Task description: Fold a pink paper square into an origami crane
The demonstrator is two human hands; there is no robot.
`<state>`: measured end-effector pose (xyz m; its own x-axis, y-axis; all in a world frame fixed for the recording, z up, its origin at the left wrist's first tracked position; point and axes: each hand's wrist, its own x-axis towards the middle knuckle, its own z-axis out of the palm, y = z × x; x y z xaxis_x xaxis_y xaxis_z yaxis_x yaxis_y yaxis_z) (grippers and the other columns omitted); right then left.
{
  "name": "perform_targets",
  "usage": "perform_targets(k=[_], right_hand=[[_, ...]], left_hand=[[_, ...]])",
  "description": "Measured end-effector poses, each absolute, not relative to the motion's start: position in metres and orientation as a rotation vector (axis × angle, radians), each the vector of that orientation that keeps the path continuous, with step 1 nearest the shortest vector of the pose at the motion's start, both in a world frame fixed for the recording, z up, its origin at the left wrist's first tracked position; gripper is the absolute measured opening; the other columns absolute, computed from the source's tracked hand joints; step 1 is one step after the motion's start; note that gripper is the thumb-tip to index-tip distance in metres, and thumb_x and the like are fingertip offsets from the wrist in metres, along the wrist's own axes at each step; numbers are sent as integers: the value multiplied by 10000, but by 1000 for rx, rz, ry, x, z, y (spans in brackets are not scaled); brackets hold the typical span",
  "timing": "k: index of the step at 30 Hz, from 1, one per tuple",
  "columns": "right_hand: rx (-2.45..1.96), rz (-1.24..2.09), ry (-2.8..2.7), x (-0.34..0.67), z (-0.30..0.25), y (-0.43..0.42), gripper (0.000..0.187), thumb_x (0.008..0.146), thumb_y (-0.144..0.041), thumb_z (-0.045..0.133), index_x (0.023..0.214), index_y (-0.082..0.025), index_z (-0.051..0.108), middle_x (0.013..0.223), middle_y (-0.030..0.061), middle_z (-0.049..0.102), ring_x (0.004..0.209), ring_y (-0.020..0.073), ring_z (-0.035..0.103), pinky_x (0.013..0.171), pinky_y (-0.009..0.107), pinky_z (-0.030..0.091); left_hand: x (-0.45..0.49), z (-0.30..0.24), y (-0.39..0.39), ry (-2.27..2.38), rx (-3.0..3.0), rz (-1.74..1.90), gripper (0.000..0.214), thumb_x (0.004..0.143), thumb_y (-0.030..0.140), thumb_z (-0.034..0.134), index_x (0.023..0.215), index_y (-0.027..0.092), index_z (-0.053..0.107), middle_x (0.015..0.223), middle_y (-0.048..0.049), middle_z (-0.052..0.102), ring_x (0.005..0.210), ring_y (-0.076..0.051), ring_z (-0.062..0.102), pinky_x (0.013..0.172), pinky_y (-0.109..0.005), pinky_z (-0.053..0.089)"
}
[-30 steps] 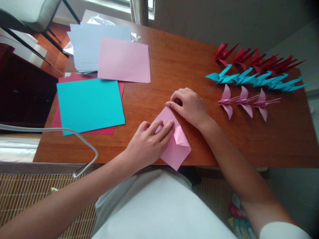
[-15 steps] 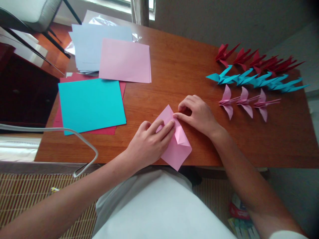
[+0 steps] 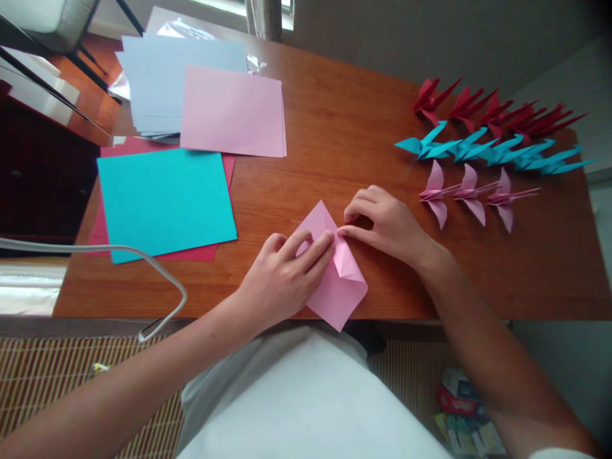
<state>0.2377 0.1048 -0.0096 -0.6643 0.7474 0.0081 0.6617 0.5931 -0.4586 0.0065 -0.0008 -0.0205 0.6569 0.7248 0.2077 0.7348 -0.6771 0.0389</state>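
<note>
A partly folded pink origami paper lies at the table's front edge, its lower corner reaching past the edge. A raised flap with a small pocket-like fold shows on its right side. Across its upper left part, my left hand presses it down with bent fingers, hiding some of the sheet. My right hand is closed in a loose pinch at the upper right edge; the thumb tip touches the paper there, and the other fingers curl above the table.
Folded cranes stand in rows at the right: red, turquoise and pink. At the left lie turquoise sheets over red ones, pink sheets and grey-blue sheets. A white cable crosses the front left.
My right thumb has slid slightly down and right along the paper's upper right edge. My left hand stays on the sheet. The camera view has shifted a little.
</note>
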Motion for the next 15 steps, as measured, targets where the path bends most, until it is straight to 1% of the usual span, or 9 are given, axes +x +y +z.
perform_targets(k=[6,11,15], right_hand=[[-1229,523,-2598,213,-15,124,266,962,-461,646,818,-237,633,931,47,679,919,236,559,742,364,413],[-1210,461,-2616,205,-15,137,271,954,-467,662,829,-227,641,908,44,683,910,235,562,709,348,384],[-1256,347,-2639,202,-14,135,248,967,-435,653,857,-214,655,937,52,697,927,237,567,681,334,358]], left_hand=[[6,-20,-1,-1244,-2824,-320,391,1007,243,517,1372,183,646,1531,-67,567,1175,-293,569,797,-442,462],[6,-20,-1,-1254,-2823,-329,391,1018,239,499,1375,168,642,1522,-62,578,1175,-293,571,805,-438,459],[6,-21,-1,-1259,-2835,-337,400,1015,239,506,1386,159,630,1527,-64,572,1182,-297,571,802,-448,461]])
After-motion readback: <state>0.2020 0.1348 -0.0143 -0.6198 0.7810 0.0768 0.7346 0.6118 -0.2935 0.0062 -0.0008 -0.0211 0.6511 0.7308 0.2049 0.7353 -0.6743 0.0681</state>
